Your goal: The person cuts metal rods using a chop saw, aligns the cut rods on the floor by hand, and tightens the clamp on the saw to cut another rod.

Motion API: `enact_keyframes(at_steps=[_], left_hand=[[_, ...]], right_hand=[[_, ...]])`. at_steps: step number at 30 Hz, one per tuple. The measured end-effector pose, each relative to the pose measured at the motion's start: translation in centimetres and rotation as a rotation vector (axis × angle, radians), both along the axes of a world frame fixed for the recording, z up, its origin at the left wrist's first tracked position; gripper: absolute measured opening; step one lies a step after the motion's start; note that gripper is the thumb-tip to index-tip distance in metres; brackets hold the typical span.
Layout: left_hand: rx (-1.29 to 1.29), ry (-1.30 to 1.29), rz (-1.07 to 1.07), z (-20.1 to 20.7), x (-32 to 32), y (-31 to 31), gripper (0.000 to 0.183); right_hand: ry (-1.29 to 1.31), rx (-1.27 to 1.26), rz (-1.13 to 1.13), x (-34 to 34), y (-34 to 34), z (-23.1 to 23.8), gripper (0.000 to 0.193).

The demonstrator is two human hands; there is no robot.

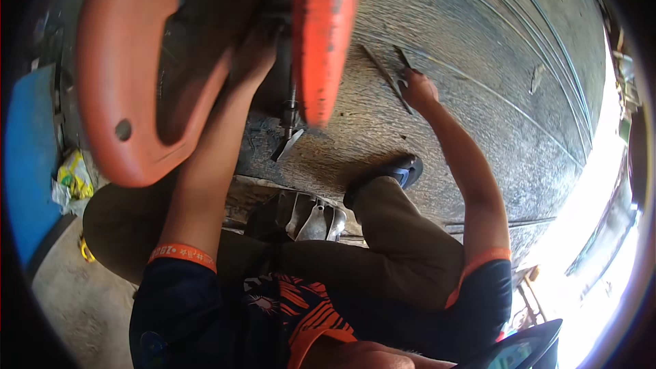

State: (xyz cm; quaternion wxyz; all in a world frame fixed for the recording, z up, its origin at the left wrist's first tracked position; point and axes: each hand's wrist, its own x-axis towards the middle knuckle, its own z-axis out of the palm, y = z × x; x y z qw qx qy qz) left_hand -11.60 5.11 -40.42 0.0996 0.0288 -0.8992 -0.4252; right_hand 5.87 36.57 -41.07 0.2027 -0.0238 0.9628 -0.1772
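While the left hand (pixel 256 55) reaches under the orange body panel (pixel 123 75), its grip hidden, the right hand (pixel 418 89) closes on a metal tool (pixel 388 76) on the concrete floor (pixel 478 41); groping blind, it could fumble that tool.

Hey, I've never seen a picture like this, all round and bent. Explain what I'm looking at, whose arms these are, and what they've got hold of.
This comes from a wide fisheye camera worn on a person's head, looking down, so straight lines curve near the rim. The two arms rising from the bottom belong to that person, who sits on a ribbed grey floor with knees bent. The left hand reaches up into dark machinery between orange plastic body panels, probably a scooter; what it grips is hidden. The right hand rests on the floor at thin metal tools. A metal engine part lies by the legs, and a dark sandal is on one foot.
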Motion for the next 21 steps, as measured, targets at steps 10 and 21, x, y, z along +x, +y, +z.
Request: enact_keyframes(at_steps=[10, 21], left_hand=[[0.508, 0.123, 0.25, 6.5, 11.4, -3.4, 0.041], [0.73, 0.228, 0.65, 17.4, 17.3, -14.6, 0.021]], right_hand=[[0.138, -0.104, -0.125, 0.4, 2.8, -0.1, 0.021], [-0.377, 0.157, 0.482, 12.0, 5.0, -0.9, 0.027]])
